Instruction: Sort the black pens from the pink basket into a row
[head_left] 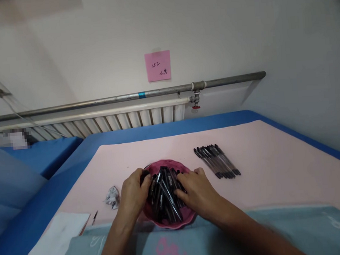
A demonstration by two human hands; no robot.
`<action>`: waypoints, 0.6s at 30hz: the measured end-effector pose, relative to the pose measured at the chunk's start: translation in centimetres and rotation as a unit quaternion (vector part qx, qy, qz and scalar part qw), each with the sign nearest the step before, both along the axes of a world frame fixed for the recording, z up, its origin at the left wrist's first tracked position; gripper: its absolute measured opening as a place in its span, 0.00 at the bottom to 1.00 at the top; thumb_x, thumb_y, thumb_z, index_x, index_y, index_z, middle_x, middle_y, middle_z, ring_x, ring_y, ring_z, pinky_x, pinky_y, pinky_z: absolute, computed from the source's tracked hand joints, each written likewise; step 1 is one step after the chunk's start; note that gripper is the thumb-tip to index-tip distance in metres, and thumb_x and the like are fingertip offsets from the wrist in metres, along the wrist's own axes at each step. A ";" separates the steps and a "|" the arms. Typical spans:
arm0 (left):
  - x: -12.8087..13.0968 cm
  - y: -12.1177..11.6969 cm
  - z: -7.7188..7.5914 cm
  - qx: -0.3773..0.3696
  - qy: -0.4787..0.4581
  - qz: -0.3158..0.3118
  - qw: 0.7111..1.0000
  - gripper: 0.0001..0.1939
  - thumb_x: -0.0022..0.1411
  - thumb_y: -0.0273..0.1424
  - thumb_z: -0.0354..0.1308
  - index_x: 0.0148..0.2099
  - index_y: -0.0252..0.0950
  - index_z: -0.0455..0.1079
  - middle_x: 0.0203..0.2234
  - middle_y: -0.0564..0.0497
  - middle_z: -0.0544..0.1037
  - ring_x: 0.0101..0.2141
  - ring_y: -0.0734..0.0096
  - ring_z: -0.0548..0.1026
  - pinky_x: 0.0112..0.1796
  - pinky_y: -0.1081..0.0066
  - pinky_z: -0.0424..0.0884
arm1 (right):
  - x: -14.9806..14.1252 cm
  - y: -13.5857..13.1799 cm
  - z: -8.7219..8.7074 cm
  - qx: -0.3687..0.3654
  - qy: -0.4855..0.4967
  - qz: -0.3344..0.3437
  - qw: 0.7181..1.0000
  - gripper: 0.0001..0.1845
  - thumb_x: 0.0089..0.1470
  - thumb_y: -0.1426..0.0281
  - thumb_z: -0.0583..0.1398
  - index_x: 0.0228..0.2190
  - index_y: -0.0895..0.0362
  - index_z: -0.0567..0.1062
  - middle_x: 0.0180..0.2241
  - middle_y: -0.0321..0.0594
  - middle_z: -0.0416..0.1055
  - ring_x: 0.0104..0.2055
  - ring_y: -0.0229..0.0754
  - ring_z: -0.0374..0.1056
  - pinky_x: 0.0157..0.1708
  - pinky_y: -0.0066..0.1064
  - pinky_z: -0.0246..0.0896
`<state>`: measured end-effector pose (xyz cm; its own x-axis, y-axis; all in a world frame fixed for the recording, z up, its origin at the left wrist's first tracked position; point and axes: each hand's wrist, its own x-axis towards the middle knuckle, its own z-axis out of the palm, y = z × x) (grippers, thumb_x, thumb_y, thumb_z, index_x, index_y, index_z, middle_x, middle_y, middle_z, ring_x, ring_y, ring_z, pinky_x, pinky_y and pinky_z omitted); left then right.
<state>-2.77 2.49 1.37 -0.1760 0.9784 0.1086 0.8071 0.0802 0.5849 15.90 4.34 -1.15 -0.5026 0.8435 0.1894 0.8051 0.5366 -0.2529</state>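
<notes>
In the middle of the table a round pink bowl point(177, 225) with a wavy rim is heaped with black pens point(169, 195), lying in mixed directions. My left hand point(135, 192) is at the bowl's left side, with thumb and fingers closed round dark pen ends. My right hand point(197, 191) reaches over the right rim, its thumb and forefinger bent round pens in the heap. How many pens each hand grips is hidden. Right of the bowl, a row of capped clear-barrelled pens point(217, 162) lies side by side on the pink table cover point(277, 166).
Left of the bowl lie a crumpled paper point(113, 197), a single dark pen point(95, 217) and a white sheet point(59, 234). A teal cloth point(296, 227) covers the near edge. Behind the table are a radiator point(134, 118), a metal pipe point(98, 102) and a pink note point(158, 66).
</notes>
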 end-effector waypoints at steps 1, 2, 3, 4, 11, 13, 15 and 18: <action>-0.2 0.0 0.0 0.003 -0.003 0.005 1.000 0.10 0.57 0.33 0.47 0.35 0.37 0.69 0.29 0.50 0.76 0.31 0.69 0.71 0.32 0.71 0.62 | 0.0 0.0 0.0 -0.004 -0.003 -0.006 1.000 0.03 0.48 0.72 0.55 0.25 0.58 0.67 0.26 0.39 0.70 0.27 0.38 0.58 0.33 0.33 0.39; -0.3 0.0 0.1 0.005 -0.007 0.009 1.000 0.10 0.57 0.33 0.47 0.35 0.37 0.69 0.29 0.50 0.76 0.32 0.69 0.72 0.33 0.71 0.62 | -0.1 0.0 0.1 -0.006 -0.007 -0.011 1.000 0.03 0.48 0.72 0.55 0.25 0.59 0.67 0.26 0.39 0.69 0.26 0.38 0.58 0.33 0.33 0.39; -0.5 0.0 0.1 0.006 -0.011 0.013 1.000 0.10 0.57 0.33 0.48 0.36 0.37 0.69 0.30 0.50 0.76 0.33 0.69 0.72 0.33 0.71 0.62 | -0.1 0.0 0.1 -0.008 -0.012 -0.015 1.000 0.03 0.47 0.73 0.54 0.25 0.59 0.67 0.26 0.39 0.69 0.26 0.38 0.58 0.33 0.32 0.39; -0.6 0.0 0.1 0.005 -0.013 0.015 1.000 0.10 0.57 0.33 0.48 0.36 0.37 0.69 0.30 0.49 0.76 0.33 0.69 0.72 0.34 0.71 0.63 | -0.2 -0.1 0.1 -0.008 -0.016 -0.018 1.000 0.03 0.47 0.73 0.54 0.25 0.59 0.67 0.26 0.39 0.69 0.26 0.38 0.58 0.32 0.32 0.39; -0.7 0.0 0.2 0.011 -0.016 0.015 1.000 0.10 0.57 0.32 0.48 0.35 0.37 0.70 0.29 0.50 0.76 0.32 0.70 0.72 0.33 0.72 0.63 | -0.7 -0.3 0.3 -0.011 -0.050 -0.035 0.998 0.07 0.49 0.73 0.52 0.24 0.58 0.68 0.26 0.42 0.71 0.28 0.42 0.61 0.32 0.34 0.40; -0.7 -0.1 0.2 0.013 -0.010 0.019 1.000 0.09 0.56 0.31 0.49 0.35 0.37 0.70 0.28 0.50 0.76 0.31 0.70 0.72 0.33 0.72 0.63 | -0.7 -0.4 0.3 -0.008 -0.059 -0.042 0.997 0.07 0.49 0.74 0.52 0.25 0.58 0.69 0.26 0.43 0.71 0.28 0.43 0.61 0.33 0.35 0.41; -0.6 -0.1 0.3 0.015 -0.003 0.020 1.000 0.09 0.56 0.31 0.49 0.35 0.37 0.70 0.28 0.50 0.76 0.31 0.70 0.72 0.32 0.72 0.62 | -0.7 -0.4 0.4 0.002 -0.061 -0.038 0.997 0.08 0.48 0.76 0.51 0.27 0.59 0.70 0.26 0.44 0.72 0.29 0.44 0.62 0.36 0.36 0.42; -0.7 -0.2 0.5 0.015 0.004 0.020 1.000 0.09 0.57 0.31 0.48 0.35 0.37 0.70 0.28 0.50 0.76 0.32 0.70 0.72 0.32 0.72 0.62 | -0.3 -0.4 0.5 0.018 -0.043 -0.028 0.998 0.10 0.49 0.78 0.51 0.30 0.59 0.71 0.27 0.43 0.72 0.31 0.44 0.62 0.39 0.38 0.42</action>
